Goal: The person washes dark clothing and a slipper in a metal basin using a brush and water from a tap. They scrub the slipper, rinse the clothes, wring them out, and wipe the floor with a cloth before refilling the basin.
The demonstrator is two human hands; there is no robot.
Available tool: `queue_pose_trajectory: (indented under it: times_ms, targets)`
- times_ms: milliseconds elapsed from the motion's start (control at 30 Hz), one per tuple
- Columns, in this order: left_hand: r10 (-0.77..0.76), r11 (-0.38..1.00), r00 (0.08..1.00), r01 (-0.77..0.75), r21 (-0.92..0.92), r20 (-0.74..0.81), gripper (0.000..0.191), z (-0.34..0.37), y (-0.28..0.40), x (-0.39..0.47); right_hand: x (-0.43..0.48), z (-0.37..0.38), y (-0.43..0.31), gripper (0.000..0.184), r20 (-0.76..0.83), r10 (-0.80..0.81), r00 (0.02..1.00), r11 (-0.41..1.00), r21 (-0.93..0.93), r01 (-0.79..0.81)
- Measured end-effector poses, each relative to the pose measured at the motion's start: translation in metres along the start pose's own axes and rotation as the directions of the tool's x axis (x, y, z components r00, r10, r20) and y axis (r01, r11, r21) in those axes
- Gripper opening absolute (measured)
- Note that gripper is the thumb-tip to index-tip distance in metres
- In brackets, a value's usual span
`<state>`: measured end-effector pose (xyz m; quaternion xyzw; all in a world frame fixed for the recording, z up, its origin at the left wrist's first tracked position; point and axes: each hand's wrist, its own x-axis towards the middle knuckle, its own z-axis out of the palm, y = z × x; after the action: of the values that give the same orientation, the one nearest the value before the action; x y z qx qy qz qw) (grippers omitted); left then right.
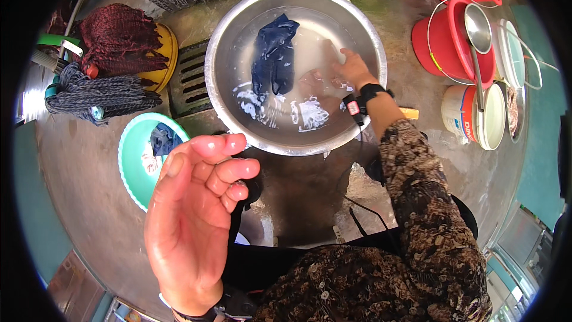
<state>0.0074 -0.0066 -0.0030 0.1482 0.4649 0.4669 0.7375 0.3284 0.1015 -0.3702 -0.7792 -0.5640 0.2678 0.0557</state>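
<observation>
A wide metal basin (214, 103) of cloudy water stands on the floor before me. Dark blue cloth (275, 56) floats in it, left of the middle, wet and creased. My right hand (354, 68) is at the basin's right side, its fingers apart at the water and holding nothing that I can see; the cloth lies apart from it. Raised close to the camera, my left hand (199, 205) shows its wet palm, fingers loosely curled and empty. Behind that hand is a mint-green plastic basin (129, 174), partly covered by it, with a dark blue cloth piece (164, 138) inside.
Mop heads, one dark red (118, 36) and one grey (105, 91), lie at the left by a floor drain grate (192, 78). On the right stand a red bucket (422, 38), a metal ladle (477, 29) and a white pail (456, 112). A yellow object (410, 113) lies beside my right forearm.
</observation>
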Motion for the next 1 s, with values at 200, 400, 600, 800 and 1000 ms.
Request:
queue_pose_trajectory:
  times_ms: [200,400,600,800,1000]
  targets:
    - [-0.028,0.999,0.999,0.029,0.026,-0.028,0.042,-0.004,0.000,0.004,-0.046,0.084,-0.052,0.045,0.401,-0.215,0.890,0.923,-0.214,0.319]
    - [-0.014,0.999,0.999,0.016,0.034,-0.050,0.042,-0.007,-0.001,0.003,-0.027,0.040,-0.026,0.034,0.361,-0.173,0.916,0.985,0.041,0.170]
    - [-0.019,0.999,0.999,0.020,0.029,-0.025,0.036,0.001,-0.002,0.007,-0.038,0.049,0.007,0.033,0.361,-0.200,0.911,0.968,0.219,0.125]
    - [-0.040,0.999,0.999,0.039,-0.005,-0.035,0.030,-0.004,-0.011,0.019,-0.100,0.000,-0.054,0.028,0.398,-0.086,0.913,0.656,0.712,-0.248]
    - [-0.103,0.986,0.985,0.120,0.115,-0.141,0.045,0.008,-0.049,0.043,-0.154,-0.094,-0.111,0.028,0.023,-0.377,0.926,0.053,0.999,-0.003]
